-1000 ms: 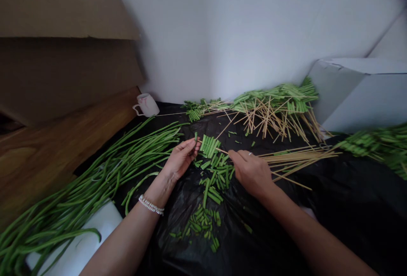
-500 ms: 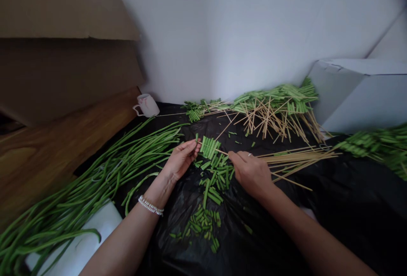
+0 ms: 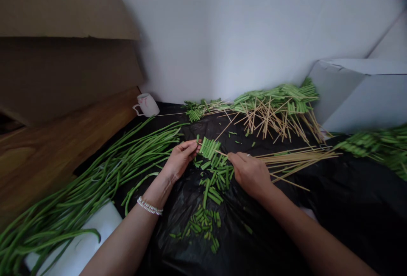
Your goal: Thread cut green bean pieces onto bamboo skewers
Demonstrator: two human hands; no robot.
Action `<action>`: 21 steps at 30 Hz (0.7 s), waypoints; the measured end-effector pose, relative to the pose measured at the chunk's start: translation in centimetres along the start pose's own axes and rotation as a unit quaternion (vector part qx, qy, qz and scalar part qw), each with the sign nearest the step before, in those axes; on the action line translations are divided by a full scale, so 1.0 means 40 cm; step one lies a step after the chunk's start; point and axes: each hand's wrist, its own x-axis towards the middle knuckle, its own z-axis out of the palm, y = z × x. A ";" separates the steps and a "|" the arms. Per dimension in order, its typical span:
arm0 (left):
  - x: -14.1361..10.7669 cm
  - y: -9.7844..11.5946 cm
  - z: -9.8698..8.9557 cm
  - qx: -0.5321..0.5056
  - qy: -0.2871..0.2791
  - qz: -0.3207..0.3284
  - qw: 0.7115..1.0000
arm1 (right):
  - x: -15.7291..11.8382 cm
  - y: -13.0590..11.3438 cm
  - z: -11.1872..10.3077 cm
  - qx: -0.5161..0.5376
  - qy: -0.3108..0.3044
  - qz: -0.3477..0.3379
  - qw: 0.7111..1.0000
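Observation:
My right hand is closed round a thin bamboo skewer that points left. Several short pieces of green long bean sit side by side across it. At the skewer's left end, my left hand pinches one more bean piece, which stands upright at the tip. Just how far the skewer passes into that piece is hidden by the fingers. Below both hands, loose cut bean pieces lie on black plastic sheeting.
Long uncut beans stretch along the left, partly over a white board or lid. Bare skewers lie at right. Loaded skewers are heaped along the wall. A mug, cardboard box and white box stand around.
Almost nothing differs. The bean piece in my left fingers has shifted very slightly right, and both hands keep their hold.

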 end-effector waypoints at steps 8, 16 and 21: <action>0.002 0.009 -0.004 -0.046 0.004 -0.033 0.998 | -0.001 0.000 0.000 0.004 0.011 -0.005 1.000; 0.000 0.012 -0.004 -0.062 -0.020 -0.068 0.996 | -0.001 -0.002 -0.003 0.022 -0.005 0.002 1.000; -0.002 0.013 -0.001 -0.054 -0.021 -0.069 0.996 | -0.002 -0.003 -0.003 0.032 -0.019 0.005 0.999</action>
